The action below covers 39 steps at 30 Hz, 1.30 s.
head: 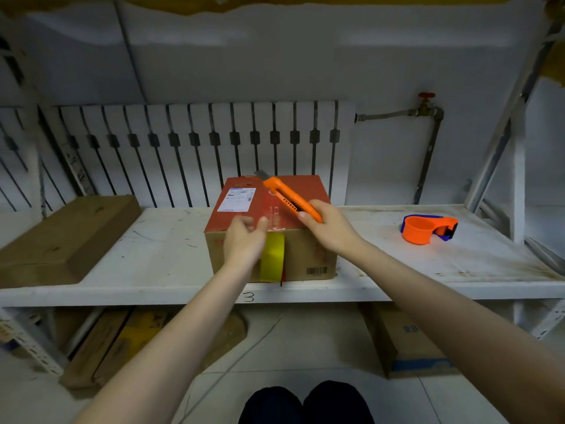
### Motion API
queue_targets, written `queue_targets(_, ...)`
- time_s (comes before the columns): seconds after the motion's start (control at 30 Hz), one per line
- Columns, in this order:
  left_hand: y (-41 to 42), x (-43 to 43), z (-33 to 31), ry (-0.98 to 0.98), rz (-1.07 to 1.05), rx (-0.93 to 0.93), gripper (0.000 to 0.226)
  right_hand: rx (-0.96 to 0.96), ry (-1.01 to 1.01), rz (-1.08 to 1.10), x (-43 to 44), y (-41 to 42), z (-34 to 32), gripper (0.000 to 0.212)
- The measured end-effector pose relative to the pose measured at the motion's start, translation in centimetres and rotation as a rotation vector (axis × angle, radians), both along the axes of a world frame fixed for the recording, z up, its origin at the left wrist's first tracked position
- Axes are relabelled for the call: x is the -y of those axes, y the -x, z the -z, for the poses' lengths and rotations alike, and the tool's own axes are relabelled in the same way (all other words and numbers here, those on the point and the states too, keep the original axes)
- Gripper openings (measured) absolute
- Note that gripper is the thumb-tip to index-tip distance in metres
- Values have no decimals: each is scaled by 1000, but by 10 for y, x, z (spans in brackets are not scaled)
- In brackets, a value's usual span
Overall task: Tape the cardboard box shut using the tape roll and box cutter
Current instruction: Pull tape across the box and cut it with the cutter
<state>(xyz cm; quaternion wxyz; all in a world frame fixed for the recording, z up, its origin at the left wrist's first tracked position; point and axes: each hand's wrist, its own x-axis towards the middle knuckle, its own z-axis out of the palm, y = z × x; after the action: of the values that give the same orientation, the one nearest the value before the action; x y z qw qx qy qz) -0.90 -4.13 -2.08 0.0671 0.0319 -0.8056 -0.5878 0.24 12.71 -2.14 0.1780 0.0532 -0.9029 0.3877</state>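
Observation:
A cardboard box point(308, 255) with a red printed top stands in the middle of the white shelf point(159, 258). A strip of yellow tape point(272, 261) runs down its front face. My right hand point(328, 228) grips an orange box cutter point(289, 198) over the box top, its blade out and pointing toward the far edge. My left hand point(244, 240) rests at the box's front top edge beside the tape, fingers loosely curled, holding nothing. An orange and blue tape dispenser point(426, 228) lies on the shelf to the right.
A flat brown cardboard box point(61, 240) lies on the shelf's left side. A white radiator point(195, 148) and a pipe with a red valve point(426, 102) stand behind. Cartons sit on the floor under the shelf. A shelf upright point(516, 166) rises at right.

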Motion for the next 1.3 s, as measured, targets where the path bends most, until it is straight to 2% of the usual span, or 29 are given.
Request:
queue_targets(0.07,-4,3,11,26,43,91,24,14,-76,-26,7,15,1,21)
queue_targets(0.13,-5,1,20,41,93,170,26,66,-129,-78,15,25,1,15)
queue_targets(0.2,-4,-1,27,23,110,185,26,122,-184,-121,21,33,0,18)
queue_targets(0.4,0,-10,44,-65,138,72,31,225,-308,-126,17,48,4,18)
queue_targets(0.57,-7,-8,66,29,80,-19,32,238,-335,-132,17,52,13,24)
queue_targets(0.63,-10,-8,81,27,61,74,31,241,-350,-141,18,54,12,25)
queue_targets(0.73,-14,-8,92,-80,36,269,29,249,-333,-159,19,54,11,23)
queue_targets(0.83,-10,-8,82,-121,72,307,26,252,-319,-165,20,51,10,18)
queue_targets(0.93,-10,-8,61,-234,154,337,13,216,-299,-189,18,43,10,14)
queue_targets(1.07,-14,-4,49,-262,160,384,6,-4,-221,-107,8,16,16,19)
queue_targets(1.1,-17,-4,46,-269,159,389,3,-44,-261,-79,3,8,17,20)
queue_targets(1.17,-20,-5,43,-285,153,394,13,-64,-448,-40,-8,-8,18,21)
queue_targets(1.23,-22,-6,41,-247,134,382,14,-28,-639,-10,-20,-22,20,24)
queue_targets(1.3,-19,-8,45,-221,87,383,27,17,-747,20,-32,-32,21,25)
